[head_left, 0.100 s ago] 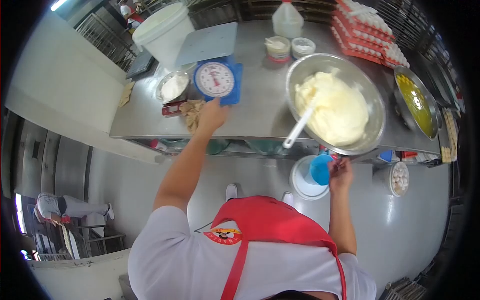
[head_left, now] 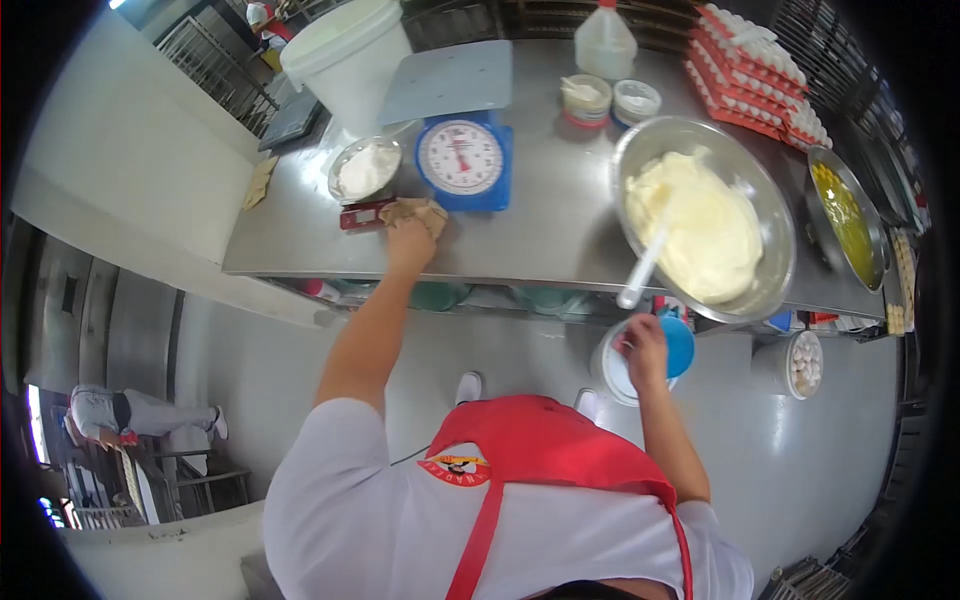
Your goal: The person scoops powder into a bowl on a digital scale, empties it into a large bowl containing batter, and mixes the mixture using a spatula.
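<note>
My left hand (head_left: 409, 247) is on a crumpled brown cloth (head_left: 418, 214) on the steel table, its fingers closed on the fabric. Beside the cloth sit a small red digital device (head_left: 362, 216) and a bowl of white powder (head_left: 366, 171). Just behind stands a blue dial scale (head_left: 462, 160) with a flat grey platform. Lower right, my right hand (head_left: 645, 347) hangs before the table edge, fingers loosely bent and nothing visible in them. Close to it are a blue container (head_left: 677, 348) and a white bucket (head_left: 617, 378). Above it, a steel bowl (head_left: 783, 235) holds pale cream (head_left: 705, 235) and a white-handled spatula (head_left: 640, 275).
A large white tub (head_left: 350, 70) stands at the back left. Behind the bowl are two small jars, a plastic jug (head_left: 605, 45) and stacked egg trays (head_left: 755, 75). A pan of yellow liquid (head_left: 848, 215) is far right. Eggs fill a floor bucket (head_left: 803, 365).
My left hand has moved from the scale's front edge onto the brown cloth. My right hand has shifted left, away from the blue container. The view has shifted slightly.
</note>
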### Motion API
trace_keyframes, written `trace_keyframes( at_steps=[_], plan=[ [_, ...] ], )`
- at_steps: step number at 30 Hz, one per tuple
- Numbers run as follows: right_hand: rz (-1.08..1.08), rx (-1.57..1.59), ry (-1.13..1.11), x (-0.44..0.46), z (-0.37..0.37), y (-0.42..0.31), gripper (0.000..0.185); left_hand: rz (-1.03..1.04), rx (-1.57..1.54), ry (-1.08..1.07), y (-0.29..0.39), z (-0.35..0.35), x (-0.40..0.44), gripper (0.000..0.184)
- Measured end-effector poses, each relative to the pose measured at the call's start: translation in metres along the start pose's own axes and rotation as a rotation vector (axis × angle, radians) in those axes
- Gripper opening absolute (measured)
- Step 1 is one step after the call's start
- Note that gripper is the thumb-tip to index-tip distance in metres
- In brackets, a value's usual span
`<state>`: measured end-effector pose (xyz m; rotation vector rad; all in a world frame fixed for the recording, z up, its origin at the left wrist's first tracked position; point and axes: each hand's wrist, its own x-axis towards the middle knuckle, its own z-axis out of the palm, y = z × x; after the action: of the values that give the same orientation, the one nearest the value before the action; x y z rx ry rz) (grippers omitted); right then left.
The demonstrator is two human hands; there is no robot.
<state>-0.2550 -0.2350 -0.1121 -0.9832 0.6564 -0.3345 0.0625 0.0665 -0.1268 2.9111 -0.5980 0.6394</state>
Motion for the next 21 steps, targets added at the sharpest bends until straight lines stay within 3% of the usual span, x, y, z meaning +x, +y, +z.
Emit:
trace_keyframes(
  at_steps=[1, 3, 5, 7, 9, 10, 11, 13, 15, 19, 21],
  plan=[
    [0.055, -0.064, -0.052, -0.002, 0.06, 0.017, 0.011, -0.014, -0.05, -0.03, -0.035, 0.021, 0.0, 0.03],
    [-0.119, -0.312, -0.338, 0.03, 0.142, 0.061, 0.023, 0.023, -0.174, -0.11, -0.063, 0.032, 0.01, 0.024],
    [-0.391, -0.775, -0.38, 0.057, 0.23, 0.072, 0.036, 0.084, -0.325, -0.221, -0.064, 0.03, 0.019, 0.022],
    [-0.628, -0.981, -0.37, 0.073, 0.304, 0.08, 0.044, 0.074, -0.588, -0.369, -0.07, 0.025, 0.022, 0.023],
    [-0.61, -1.116, -0.433, 0.096, 0.343, 0.097, 0.045, 0.062, -0.764, -0.462, -0.091, 0.005, 0.018, 0.025],
    [-0.601, -1.252, -0.485, 0.106, 0.353, 0.107, 0.046, -0.085, -1.11, -0.487, -0.101, -0.002, 0.01, 0.022],
    [-0.663, -1.193, -0.498, 0.115, 0.357, 0.114, 0.04, -0.231, -1.453, -0.501, -0.11, -0.008, 0.012, 0.019],
    [-0.681, -1.201, -0.427, 0.116, 0.353, 0.121, 0.036, -0.651, -1.538, -0.528, -0.166, -0.029, 0.029, 0.027],
    [-0.679, -1.215, -0.36, 0.097, 0.339, 0.123, 0.032, -1.075, -1.796, -0.362, -0.213, -0.012, 0.051, 0.028],
    [-0.65, -1.43, -0.094, 0.067, 0.329, 0.094, 0.029, -1.073, -1.913, -0.305, -0.229, 0.013, 0.096, 0.028],
    [-0.701, -1.522, 0.025, 0.064, 0.335, 0.088, 0.027, -0.898, -1.791, -0.273, -0.231, 0.017, 0.103, 0.03]
  ],
)
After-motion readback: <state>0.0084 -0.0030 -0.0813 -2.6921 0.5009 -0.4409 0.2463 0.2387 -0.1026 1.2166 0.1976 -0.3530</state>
